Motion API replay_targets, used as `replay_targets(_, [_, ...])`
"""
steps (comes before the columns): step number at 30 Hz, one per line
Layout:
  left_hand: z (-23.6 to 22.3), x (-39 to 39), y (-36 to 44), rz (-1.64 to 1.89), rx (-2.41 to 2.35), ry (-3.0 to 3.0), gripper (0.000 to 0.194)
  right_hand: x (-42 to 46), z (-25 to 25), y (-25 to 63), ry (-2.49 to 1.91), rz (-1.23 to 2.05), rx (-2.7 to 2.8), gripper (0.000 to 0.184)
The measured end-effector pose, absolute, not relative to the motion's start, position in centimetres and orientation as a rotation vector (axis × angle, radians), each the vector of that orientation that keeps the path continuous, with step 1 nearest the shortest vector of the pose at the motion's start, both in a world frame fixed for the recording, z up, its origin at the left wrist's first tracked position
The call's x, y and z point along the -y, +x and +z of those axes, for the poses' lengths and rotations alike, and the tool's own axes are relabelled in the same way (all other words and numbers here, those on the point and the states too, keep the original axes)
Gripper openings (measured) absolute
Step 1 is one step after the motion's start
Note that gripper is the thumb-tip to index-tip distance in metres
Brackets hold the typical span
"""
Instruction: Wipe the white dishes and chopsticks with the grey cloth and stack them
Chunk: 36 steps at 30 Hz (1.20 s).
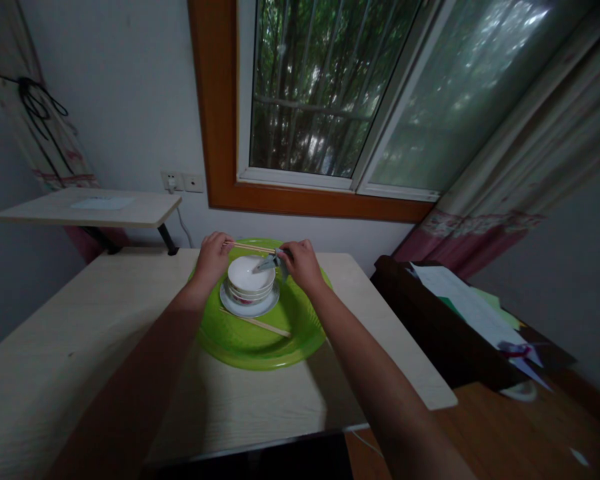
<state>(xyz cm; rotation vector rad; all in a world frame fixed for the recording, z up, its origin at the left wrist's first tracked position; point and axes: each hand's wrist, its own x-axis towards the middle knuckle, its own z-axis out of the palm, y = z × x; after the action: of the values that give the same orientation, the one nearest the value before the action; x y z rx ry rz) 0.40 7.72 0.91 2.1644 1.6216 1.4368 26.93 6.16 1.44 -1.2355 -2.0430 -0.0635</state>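
Observation:
A pair of wooden chopsticks [250,247] stretches level between my hands above the far side of a round green basin [275,361]. My left hand [214,257] pinches the chopsticks' left end. My right hand [303,263] is closed on a grey cloth [270,262] at their right end, and part of the cloth hangs over the bowls. Below, a stack of several white bowls [250,275] stands on a white plate [250,310] inside the basin. More chopsticks [263,325] lie in the basin in front of the plate.
The basin sits on a light wooden table [105,327]. A raised shelf [93,205] stands at the table's back left. Behind is a window [320,100] with a brown frame. To the right, a dark cabinet [410,313] carries papers [460,300].

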Motion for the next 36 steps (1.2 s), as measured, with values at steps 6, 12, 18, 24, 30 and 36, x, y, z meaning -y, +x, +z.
replay_targets(6, [0.8, -7.4, 1.2, 1.372, -1.461, 2.189, 0.013, -6.1, 1.4, 26.8, -1.234, -0.085, 2.078, 0.020])
replay_targets(12, [1.1, -5.9, 3.4, 1.113, -1.216, 2.266, 0.013, -5.2, 1.8, 25.7, -1.072, -0.047, 2.264, 0.022])
replay_targets(18, [1.1, -5.3, 4.3, 1.088, -1.119, 2.234, 0.013, -4.6, 2.1, 25.3, -1.009, -0.029, 2.298, 0.023])
replay_targets(24, [1.0, -5.9, 3.4, 1.213, -1.267, 2.164, 0.007, -5.1, 2.0, 25.6, -1.106, -0.055, 2.254, 0.025])
replay_targets(30, [1.6, -6.6, 1.2, 1.493, -1.575, 1.863, 0.006, -5.8, 1.7, 26.6, -1.213, -0.059, 2.056, 0.018])
replay_targets(36, [1.6, -6.8, 1.1, 1.483, -1.512, 1.826, 0.007, -5.8, 1.7, 26.8, -1.191, -0.055, 2.049, 0.016])
